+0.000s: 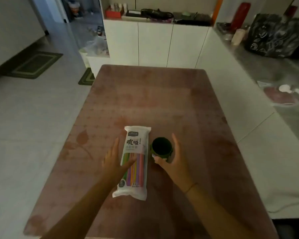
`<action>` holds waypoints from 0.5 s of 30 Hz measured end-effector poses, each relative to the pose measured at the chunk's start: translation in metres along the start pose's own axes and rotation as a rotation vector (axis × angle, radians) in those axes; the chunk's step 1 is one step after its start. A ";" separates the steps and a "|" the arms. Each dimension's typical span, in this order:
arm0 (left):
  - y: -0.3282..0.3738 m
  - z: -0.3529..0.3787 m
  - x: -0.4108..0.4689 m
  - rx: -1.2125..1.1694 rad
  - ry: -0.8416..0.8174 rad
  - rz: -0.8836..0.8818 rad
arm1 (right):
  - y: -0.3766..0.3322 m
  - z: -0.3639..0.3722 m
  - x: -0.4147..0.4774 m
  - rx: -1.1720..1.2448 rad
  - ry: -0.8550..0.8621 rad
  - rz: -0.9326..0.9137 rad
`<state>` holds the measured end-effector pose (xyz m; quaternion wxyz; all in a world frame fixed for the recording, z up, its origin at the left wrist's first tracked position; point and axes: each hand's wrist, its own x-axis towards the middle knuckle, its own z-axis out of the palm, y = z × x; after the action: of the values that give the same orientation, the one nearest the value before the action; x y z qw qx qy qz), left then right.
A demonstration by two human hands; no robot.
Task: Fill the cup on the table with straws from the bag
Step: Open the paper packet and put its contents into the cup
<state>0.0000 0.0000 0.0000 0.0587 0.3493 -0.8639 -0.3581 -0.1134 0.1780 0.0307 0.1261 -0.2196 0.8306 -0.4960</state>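
On table (145, 94) | 1 bag (137, 135) | 1 cup (161, 146) | left grip (114, 159), right grip (173, 161) flat, empty

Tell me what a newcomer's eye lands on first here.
The white bag of coloured straws lies on the reddish table, the left hand resting against it. Just to its right stands a dark green cup, no straws in it, the right hand open around it.

White cabinets (155, 44), green floor mat (35, 65), patterned black bag (274, 37)
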 end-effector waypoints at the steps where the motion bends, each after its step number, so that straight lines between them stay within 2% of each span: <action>1: -0.002 0.002 0.003 -0.014 -0.005 -0.013 | 0.001 0.002 0.000 0.007 -0.009 -0.007; 5: -0.012 0.014 0.015 -0.041 -0.049 -0.063 | 0.011 0.011 0.000 0.008 -0.026 0.024; 10: -0.004 0.030 0.031 -0.202 -0.098 -0.260 | 0.016 0.016 0.000 -0.019 -0.001 0.029; 13: -0.006 0.040 0.043 -0.118 -0.077 -0.334 | 0.016 0.017 -0.001 -0.024 0.010 0.034; 15: -0.011 0.045 0.051 -0.164 -0.089 -0.382 | 0.016 0.016 -0.003 -0.025 0.015 0.034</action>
<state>-0.0484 -0.0123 -0.0482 -0.0201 0.4845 -0.7518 -0.4469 -0.1083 0.1737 0.0093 0.1255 -0.2034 0.8412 -0.4851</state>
